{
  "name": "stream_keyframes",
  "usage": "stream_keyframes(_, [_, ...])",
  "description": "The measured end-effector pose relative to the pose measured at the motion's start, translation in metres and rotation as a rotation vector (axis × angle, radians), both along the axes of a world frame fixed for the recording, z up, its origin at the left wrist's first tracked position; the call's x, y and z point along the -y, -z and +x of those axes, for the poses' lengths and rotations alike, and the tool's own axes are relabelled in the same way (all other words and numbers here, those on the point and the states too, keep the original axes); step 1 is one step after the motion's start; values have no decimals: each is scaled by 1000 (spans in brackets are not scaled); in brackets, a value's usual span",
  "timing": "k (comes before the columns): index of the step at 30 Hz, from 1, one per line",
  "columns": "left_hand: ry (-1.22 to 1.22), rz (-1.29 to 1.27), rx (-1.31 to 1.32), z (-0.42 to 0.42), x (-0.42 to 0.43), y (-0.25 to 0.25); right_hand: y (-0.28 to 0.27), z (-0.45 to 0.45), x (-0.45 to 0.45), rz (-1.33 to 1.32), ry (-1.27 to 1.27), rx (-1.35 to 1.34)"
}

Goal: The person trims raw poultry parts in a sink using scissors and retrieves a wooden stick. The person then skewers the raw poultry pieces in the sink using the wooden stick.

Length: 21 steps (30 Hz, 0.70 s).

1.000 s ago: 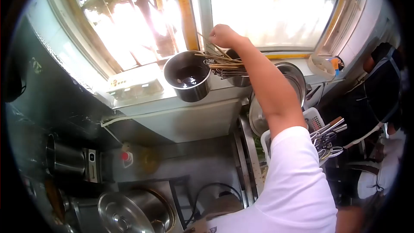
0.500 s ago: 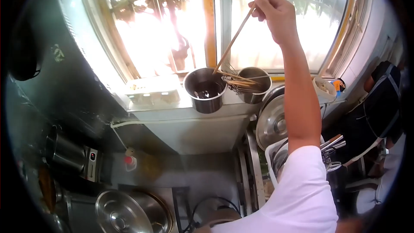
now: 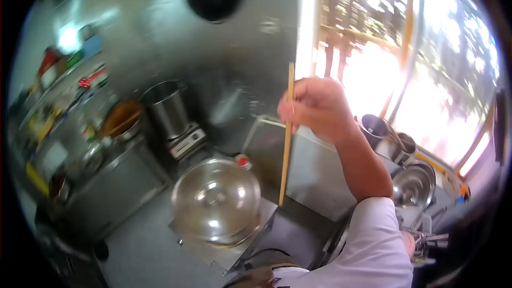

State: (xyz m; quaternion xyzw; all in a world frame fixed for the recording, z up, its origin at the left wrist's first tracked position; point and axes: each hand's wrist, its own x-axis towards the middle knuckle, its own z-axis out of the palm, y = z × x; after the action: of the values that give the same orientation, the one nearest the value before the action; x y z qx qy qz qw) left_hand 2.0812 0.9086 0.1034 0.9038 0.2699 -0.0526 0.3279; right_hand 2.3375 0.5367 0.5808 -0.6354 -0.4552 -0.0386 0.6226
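My right hand [image 3: 314,108] is raised in the middle of the head view, its fingers pinched on a long wooden chopstick [image 3: 286,168]. The chopstick hangs almost upright, with its lower tip in the air to the right of a large pot. A domed metal lid [image 3: 216,194] covers that pot, which stands on a stovetop [image 3: 186,232]. Behind my forearm, a dark metal pot [image 3: 375,126] sits on the window sill. Beside it is a second metal pot [image 3: 404,149] with sticks in it. My left hand is out of view.
A tall steel pot [image 3: 168,109] stands on an induction cooker [image 3: 186,141] by the wall. To its left are a brown bowl [image 3: 121,119] and a cluttered shelf. A red-capped bottle [image 3: 243,161] is behind the lid. Another round lid [image 3: 415,184] leans below the sill.
My right hand has lifted the chopstick out of the dark pot on the sill and carried it left. The view has swung left toward the lidded pot.
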Motion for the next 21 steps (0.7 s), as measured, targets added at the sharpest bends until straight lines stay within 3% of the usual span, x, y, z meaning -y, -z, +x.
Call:
stream_keyframes(5, [-482, 28, -229, -321, -77, 108, -18, -148, -186, -213, -431, 9])
stream_keyframes(8, [-458, 331, -340, -501, -13, 178, -21, -234, -289, -294, -715, 143])
stream_keyframes(10, [-641, 445, -329, -566, 56, 200, -12, -291, -347, -347, -895, 138])
stream_keyframes(11, [-1122, -145, -2, -561, 55, 149, -7, -325, -368, -356, -1000, 223])
stream_keyframes(12, [-1695, -538, 461, -541, 51, 65, -3, -355, -392, -353, -1109, 317])
stream_keyframes(15, [-1860, -404, 678, -558, 37, -27, 10, -454, -444, -447, -1404, 431])
stream_keyframes(16, [-1775, -298, 668, -570, 31, -34, 19, -488, -460, -496, -1490, 452])
stream_keyframes(17, [-1707, -342, 776, -575, 29, -39, 31, -527, -478, -552, -1620, 485])
stream_keyframes(18, [-1676, -415, 689, -577, 27, -74, 55, -563, -494, -581, -1704, 542])
stream_keyframes(19, [-1590, -170, 749, -584, 21, -90, 86, -599, -507, -612, -1798, 586])
stream_keyframes(21, [-1497, -283, 961, -600, 24, -146, 149, -669, -510, -776, -1928, 558])
